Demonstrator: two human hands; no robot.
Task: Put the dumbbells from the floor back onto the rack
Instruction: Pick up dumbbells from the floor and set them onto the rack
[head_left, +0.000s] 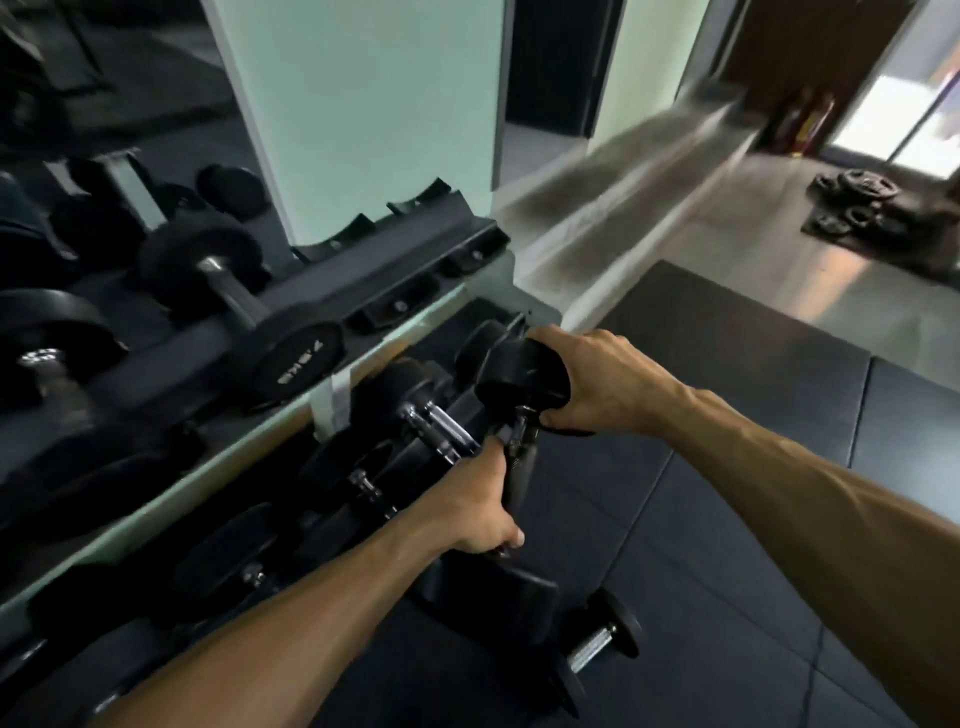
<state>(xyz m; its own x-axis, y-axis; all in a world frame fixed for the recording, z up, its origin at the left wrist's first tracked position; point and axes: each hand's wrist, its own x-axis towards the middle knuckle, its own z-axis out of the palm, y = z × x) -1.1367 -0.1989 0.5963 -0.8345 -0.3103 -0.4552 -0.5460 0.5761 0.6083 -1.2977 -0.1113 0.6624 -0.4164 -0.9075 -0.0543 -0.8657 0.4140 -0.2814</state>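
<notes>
1. Right now both hands are on one black dumbbell (519, 400) held at the right end of the rack's (218, 467) lower tier.
2. The left hand (478, 509) has a clenched grip around the dumbbell's handle, fingers wrapped under the bar.
3. The right hand (597, 384) grasps the upper weight head, palm over its far side and thumb below it near the handle.
4. The held dumbbell is tilted, its upper head just beside the dumbbells already resting on the lower tier; its lower head is near the floor mat (727, 519).
5. A smaller dumbbell (592, 649) with a chrome handle lies on the mat just below the left hand.
6. On the upper tier sits a large dumbbell (234, 296), with bare cradles to its right.
7. Well apart, at the far right, weight plates (857, 197) lie on the floor, blurred.
</notes>
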